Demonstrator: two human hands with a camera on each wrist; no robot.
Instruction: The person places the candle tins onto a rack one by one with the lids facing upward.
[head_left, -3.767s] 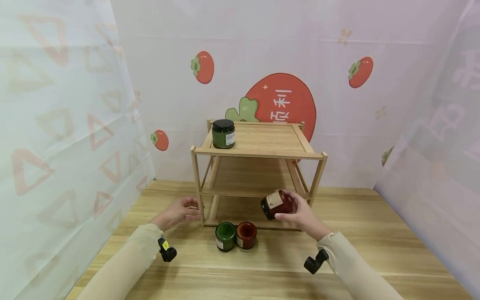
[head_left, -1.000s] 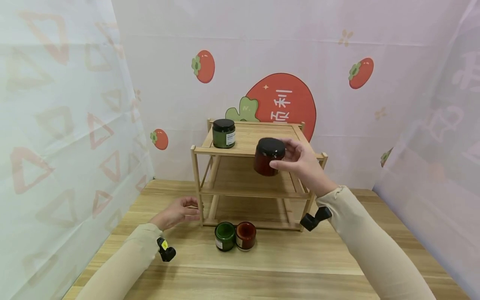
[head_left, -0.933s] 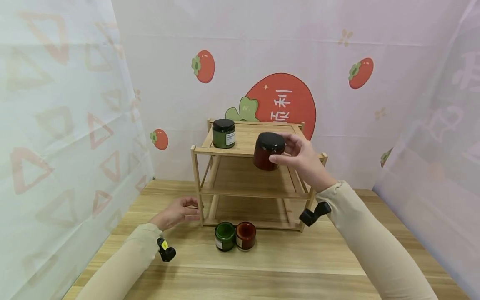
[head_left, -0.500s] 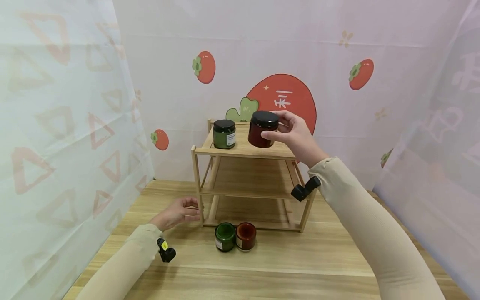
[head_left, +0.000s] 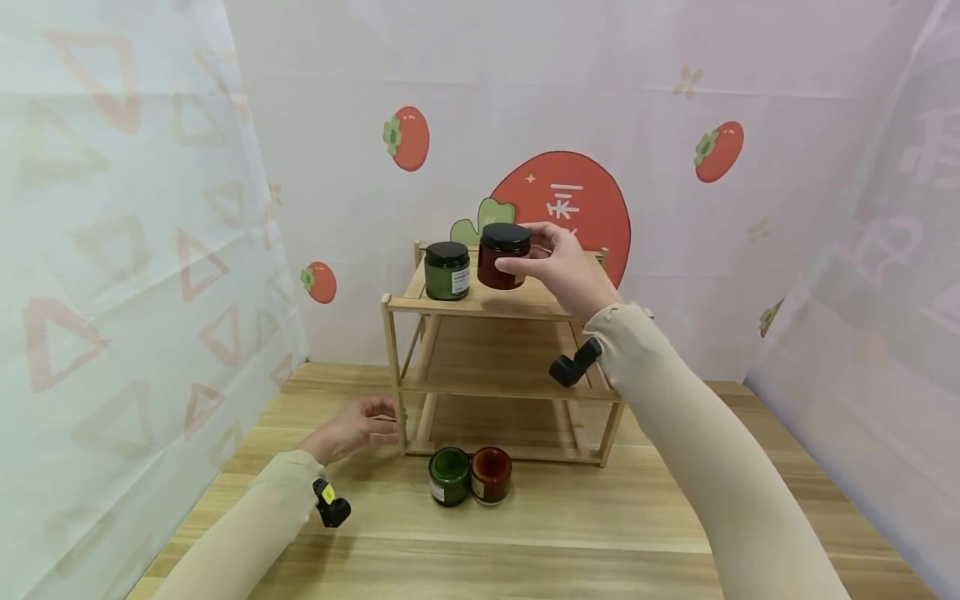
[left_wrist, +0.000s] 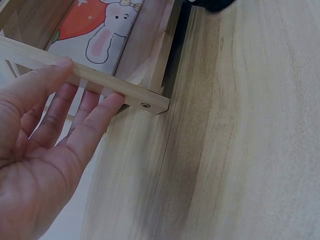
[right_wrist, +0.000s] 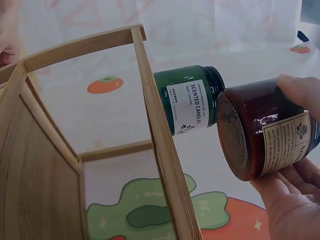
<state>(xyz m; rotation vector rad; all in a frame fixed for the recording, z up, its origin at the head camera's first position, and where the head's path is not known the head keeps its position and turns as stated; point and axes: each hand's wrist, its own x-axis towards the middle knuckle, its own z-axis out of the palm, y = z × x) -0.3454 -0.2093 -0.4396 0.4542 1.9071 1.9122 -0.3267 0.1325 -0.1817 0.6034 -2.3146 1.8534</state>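
My right hand (head_left: 567, 271) grips a dark red candle jar (head_left: 501, 260) with a black lid. The jar is upright above the top board of the wooden shelf rack (head_left: 517, 307), just right of the green scented candle jar (head_left: 447, 272) standing there. In the right wrist view the red jar's cream label (right_wrist: 286, 145) and underside show. My left hand (head_left: 358, 429) holds the rack's front left leg (left_wrist: 100, 80) between thumb and fingertips, low down. In front of the rack, a green glass jar (head_left: 449, 477) and a red-brown one (head_left: 491, 476) stand side by side.
The rack has a middle shelf (head_left: 502, 354) and a low front rail (head_left: 517, 455), above a wood-grain table (head_left: 600, 533). Printed cloth walls (head_left: 345, 192) enclose the table at the back and both sides.
My right hand has lifted the red jar from a tilted position by the lower shelf, turned it upright and moved it up and left beside the green jar. My left hand has stayed put.
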